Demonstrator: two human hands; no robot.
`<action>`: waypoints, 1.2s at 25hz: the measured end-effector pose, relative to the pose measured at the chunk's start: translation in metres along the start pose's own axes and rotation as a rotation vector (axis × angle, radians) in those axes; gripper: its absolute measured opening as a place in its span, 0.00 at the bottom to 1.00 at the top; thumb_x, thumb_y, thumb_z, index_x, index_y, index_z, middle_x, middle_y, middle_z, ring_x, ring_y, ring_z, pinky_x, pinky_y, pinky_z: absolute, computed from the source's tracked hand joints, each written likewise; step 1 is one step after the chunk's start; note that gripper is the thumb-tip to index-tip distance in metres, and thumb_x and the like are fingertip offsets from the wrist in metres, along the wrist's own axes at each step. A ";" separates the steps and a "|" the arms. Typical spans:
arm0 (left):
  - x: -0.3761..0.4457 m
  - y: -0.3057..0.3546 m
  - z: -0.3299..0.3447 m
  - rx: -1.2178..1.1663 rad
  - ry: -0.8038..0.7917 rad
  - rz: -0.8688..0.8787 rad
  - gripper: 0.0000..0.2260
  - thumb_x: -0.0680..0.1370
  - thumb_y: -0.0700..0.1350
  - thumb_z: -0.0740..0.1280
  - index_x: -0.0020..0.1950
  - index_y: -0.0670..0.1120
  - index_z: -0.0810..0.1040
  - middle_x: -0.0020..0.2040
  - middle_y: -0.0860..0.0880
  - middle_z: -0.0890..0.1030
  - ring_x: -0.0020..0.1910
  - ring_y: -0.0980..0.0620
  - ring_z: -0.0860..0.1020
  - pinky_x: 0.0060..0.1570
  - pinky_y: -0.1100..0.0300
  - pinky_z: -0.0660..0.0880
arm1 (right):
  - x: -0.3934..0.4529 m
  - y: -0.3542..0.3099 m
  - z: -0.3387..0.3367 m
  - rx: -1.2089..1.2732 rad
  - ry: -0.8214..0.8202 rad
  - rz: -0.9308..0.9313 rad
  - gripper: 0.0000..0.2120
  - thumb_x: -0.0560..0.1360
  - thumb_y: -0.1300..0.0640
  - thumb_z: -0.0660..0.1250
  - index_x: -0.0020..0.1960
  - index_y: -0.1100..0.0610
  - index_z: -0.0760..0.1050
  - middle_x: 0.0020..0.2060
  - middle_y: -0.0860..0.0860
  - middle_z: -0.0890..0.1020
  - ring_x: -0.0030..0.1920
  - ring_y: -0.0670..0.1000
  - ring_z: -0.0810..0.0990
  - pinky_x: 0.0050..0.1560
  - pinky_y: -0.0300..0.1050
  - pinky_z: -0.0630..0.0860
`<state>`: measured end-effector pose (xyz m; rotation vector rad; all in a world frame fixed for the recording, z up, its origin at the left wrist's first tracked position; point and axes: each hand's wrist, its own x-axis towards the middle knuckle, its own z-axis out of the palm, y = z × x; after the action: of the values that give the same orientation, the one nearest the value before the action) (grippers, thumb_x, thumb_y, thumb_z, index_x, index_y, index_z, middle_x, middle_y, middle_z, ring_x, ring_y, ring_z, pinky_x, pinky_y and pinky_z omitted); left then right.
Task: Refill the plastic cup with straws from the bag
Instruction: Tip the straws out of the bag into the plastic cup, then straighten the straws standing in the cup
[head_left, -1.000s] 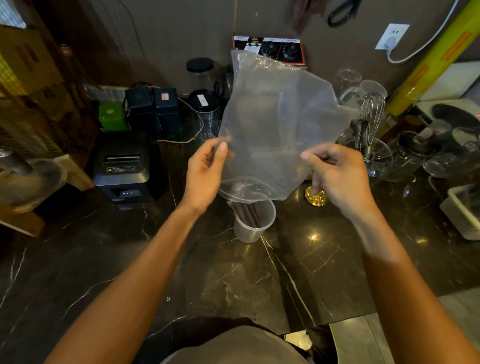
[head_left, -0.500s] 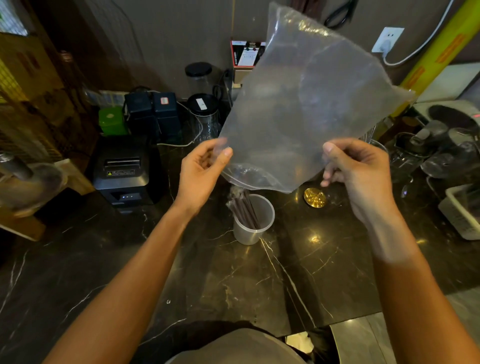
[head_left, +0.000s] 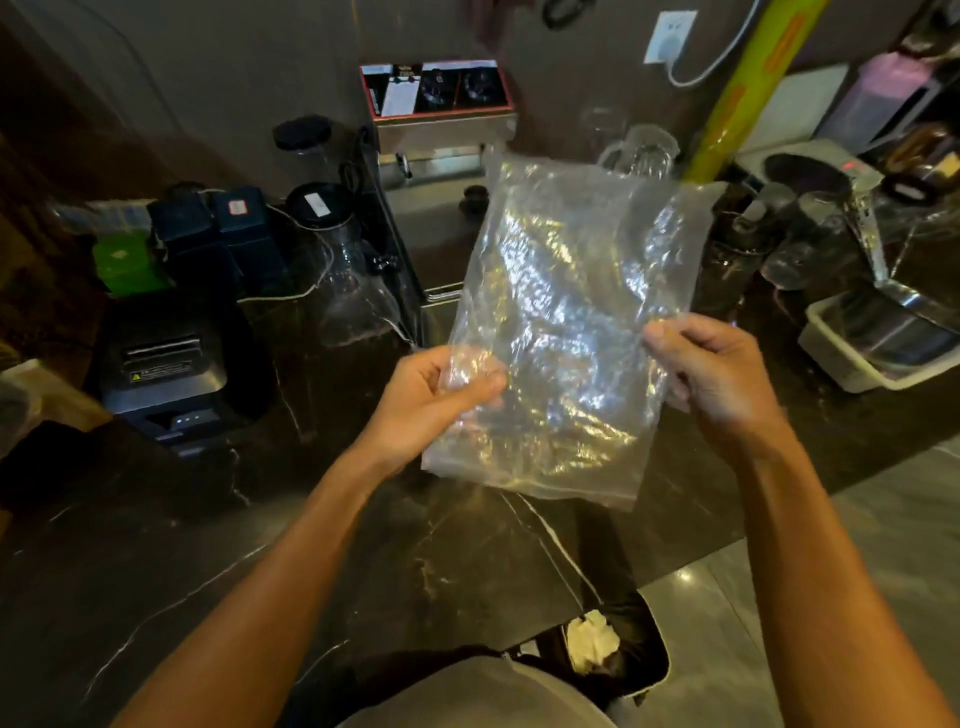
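From the head camera, the clear crinkled plastic bag (head_left: 561, 332) hangs in the air over the dark marble desk (head_left: 218, 545), stretched between two hands and apparently empty, with no straws showing through the film. The left hand (head_left: 431, 400) pinches the bag's lower left edge between thumb and curled fingers, and the right hand (head_left: 717, 384) pinches the right edge the same way, so each grip is closed on the film and nothing else. The plastic cup is not visible now; it may sit behind the bag or out of view, and I cannot tell which. Judged from this, the pouring looks finished and the step in hand is dealing with the spent bag: it pays to keep both pinches firm, check through the film for a stray straw caught in a corner, then fold or crush it toward the dark bin (head_left: 613, 660) with crumpled paper at the desk's near edge. Against the frame half a second ago, the bag has dropped from a raised, tilted pose to a lower, flatter one nearer the body, the hands sit lower, and the cup of dark straws then standing under the bag no longer shows.
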<state>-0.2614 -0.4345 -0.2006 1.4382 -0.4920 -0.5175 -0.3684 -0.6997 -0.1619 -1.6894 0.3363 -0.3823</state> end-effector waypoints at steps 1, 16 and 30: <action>-0.001 -0.008 0.007 0.014 -0.043 -0.051 0.06 0.76 0.36 0.72 0.51 0.44 0.84 0.42 0.50 0.88 0.42 0.55 0.87 0.42 0.62 0.83 | -0.006 0.012 -0.006 -0.021 -0.009 0.040 0.10 0.76 0.53 0.74 0.40 0.59 0.83 0.33 0.63 0.71 0.28 0.54 0.64 0.31 0.42 0.62; -0.020 -0.155 0.079 0.260 -0.234 -0.523 0.09 0.77 0.39 0.74 0.51 0.33 0.83 0.49 0.32 0.85 0.44 0.45 0.83 0.40 0.63 0.81 | -0.081 0.160 -0.064 -0.088 0.088 0.672 0.12 0.79 0.54 0.73 0.41 0.61 0.81 0.20 0.43 0.74 0.20 0.41 0.68 0.22 0.32 0.65; -0.023 -0.147 0.033 0.367 -0.003 -0.619 0.05 0.79 0.46 0.72 0.49 0.45 0.84 0.46 0.40 0.85 0.46 0.51 0.82 0.52 0.56 0.77 | -0.006 0.182 -0.032 -0.675 0.099 0.471 0.20 0.81 0.51 0.70 0.67 0.64 0.77 0.58 0.60 0.82 0.54 0.58 0.81 0.55 0.53 0.77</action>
<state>-0.3053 -0.4553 -0.3453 1.9511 -0.1321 -0.9555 -0.3884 -0.7528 -0.3383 -2.1630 0.9986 0.0130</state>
